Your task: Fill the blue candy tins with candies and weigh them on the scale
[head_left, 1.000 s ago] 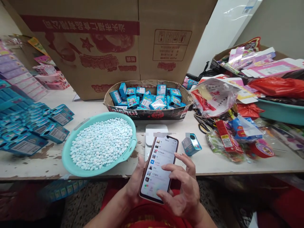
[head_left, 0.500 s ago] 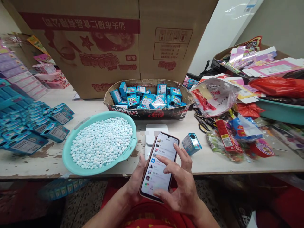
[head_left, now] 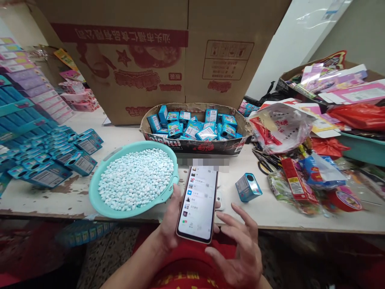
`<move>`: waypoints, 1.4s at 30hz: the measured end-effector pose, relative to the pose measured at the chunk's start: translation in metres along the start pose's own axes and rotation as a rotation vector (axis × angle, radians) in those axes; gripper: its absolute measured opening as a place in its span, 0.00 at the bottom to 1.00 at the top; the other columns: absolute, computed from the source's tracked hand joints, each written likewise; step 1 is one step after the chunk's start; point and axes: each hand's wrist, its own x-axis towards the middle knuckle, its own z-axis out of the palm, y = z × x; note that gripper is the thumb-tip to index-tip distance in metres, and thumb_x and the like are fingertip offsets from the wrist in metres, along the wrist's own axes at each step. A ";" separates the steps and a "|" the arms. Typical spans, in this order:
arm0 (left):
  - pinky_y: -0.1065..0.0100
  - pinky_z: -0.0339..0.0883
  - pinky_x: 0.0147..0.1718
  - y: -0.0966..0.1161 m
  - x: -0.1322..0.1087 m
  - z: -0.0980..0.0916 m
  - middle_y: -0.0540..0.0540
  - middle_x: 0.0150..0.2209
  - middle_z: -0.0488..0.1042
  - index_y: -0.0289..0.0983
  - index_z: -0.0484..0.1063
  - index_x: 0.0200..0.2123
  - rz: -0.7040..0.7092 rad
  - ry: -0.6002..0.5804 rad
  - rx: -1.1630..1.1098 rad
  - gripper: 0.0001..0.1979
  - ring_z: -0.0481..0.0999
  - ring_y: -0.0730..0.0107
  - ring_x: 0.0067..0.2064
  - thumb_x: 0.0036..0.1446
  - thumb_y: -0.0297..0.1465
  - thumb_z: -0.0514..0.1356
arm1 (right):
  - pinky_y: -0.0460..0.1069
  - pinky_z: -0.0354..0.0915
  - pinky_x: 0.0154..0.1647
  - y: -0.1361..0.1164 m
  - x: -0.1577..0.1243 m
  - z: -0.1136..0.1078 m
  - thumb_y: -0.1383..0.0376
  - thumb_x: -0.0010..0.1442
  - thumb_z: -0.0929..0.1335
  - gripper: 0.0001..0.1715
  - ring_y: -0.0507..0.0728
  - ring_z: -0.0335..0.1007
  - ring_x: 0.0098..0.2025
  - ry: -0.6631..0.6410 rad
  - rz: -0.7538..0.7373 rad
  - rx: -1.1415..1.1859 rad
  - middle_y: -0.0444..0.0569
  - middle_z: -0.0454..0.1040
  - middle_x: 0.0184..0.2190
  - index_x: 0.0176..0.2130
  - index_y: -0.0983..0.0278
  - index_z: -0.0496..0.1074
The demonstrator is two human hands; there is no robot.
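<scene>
A smartphone [head_left: 197,204] with a lit screen showing a list is held in my left hand [head_left: 172,218], whose thumb lies along its left edge. To the right of the phone, my right hand [head_left: 239,245] holds nothing, its fingers bent and spread apart. Left of the phone stands a turquoise basin [head_left: 95,196] full of pale blue and white candies [head_left: 135,178]. A small blue box [head_left: 248,187] with an open round hole stands on the table beyond my right hand. Behind the phone, a white device [head_left: 220,200] is mostly hidden.
A cut-down carton [head_left: 207,148] holds several small blue boxes before a large cardboard box [head_left: 195,92]. Many blue boxes [head_left: 81,162] crowd the left. Scissors [head_left: 264,166], plastic bags [head_left: 279,124] and packets [head_left: 296,180] clutter the right. The table's front edge [head_left: 300,229] runs nearby.
My right hand has moved away from the phone screen, down and to the right. The phone is now held more upright in my left hand. The whole view has shifted slightly.
</scene>
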 end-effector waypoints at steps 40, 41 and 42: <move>0.54 0.59 0.52 -0.009 -0.005 0.001 0.29 0.44 0.75 0.25 0.72 0.49 0.013 0.127 0.042 0.43 0.73 0.50 0.48 0.57 0.57 0.38 | 0.58 0.47 0.65 -0.011 -0.001 0.017 0.70 0.61 0.64 0.14 0.55 0.65 0.56 -0.087 -0.094 -0.028 0.37 0.78 0.37 0.24 0.62 0.66; 0.54 0.59 0.52 -0.009 -0.006 0.002 0.29 0.44 0.75 0.25 0.72 0.48 0.018 0.116 0.055 0.44 0.73 0.51 0.48 0.57 0.57 0.38 | 0.58 0.47 0.65 -0.011 0.000 0.017 0.70 0.61 0.65 0.14 0.55 0.65 0.56 -0.080 -0.099 -0.031 0.37 0.78 0.36 0.24 0.62 0.66; 0.54 0.59 0.52 -0.008 -0.006 0.003 0.29 0.43 0.75 0.25 0.73 0.47 0.023 0.108 0.066 0.43 0.73 0.51 0.48 0.57 0.57 0.37 | 0.58 0.48 0.65 -0.011 0.001 0.017 0.70 0.61 0.65 0.14 0.55 0.65 0.56 -0.072 -0.104 -0.032 0.38 0.78 0.35 0.23 0.62 0.66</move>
